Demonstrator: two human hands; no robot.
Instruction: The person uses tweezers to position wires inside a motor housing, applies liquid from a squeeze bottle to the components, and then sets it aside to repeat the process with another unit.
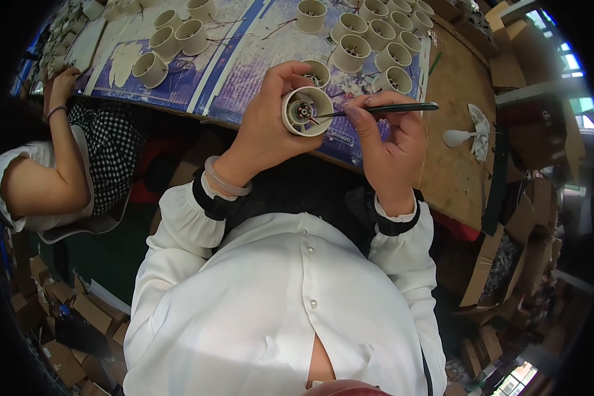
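Observation:
My left hand point(270, 122) is wrapped round a cream cylindrical housing point(325, 105), its open end tilted up toward me. Inside the housing sits a small round motor-like part point(301, 112) with a reddish spot beside it. Between the thumb and fingers of my right hand point(393, 142) are slim dark tweezers point(402, 107). Their tip reaches over the rim into the housing, close to the inner part; whether it touches is too small to tell. Just behind the held housing stands another cream housing point(318, 71), partly hidden by my left hand.
Several similar housings point(351, 54) stand on the table at the back right, and more point(150, 69) at the back left, some with wires. A white spoon point(457, 137) and a crumpled cloth point(479, 132) lie right. A co-worker's arm point(63, 138) is at left; cardboard boxes point(488, 264) stand around.

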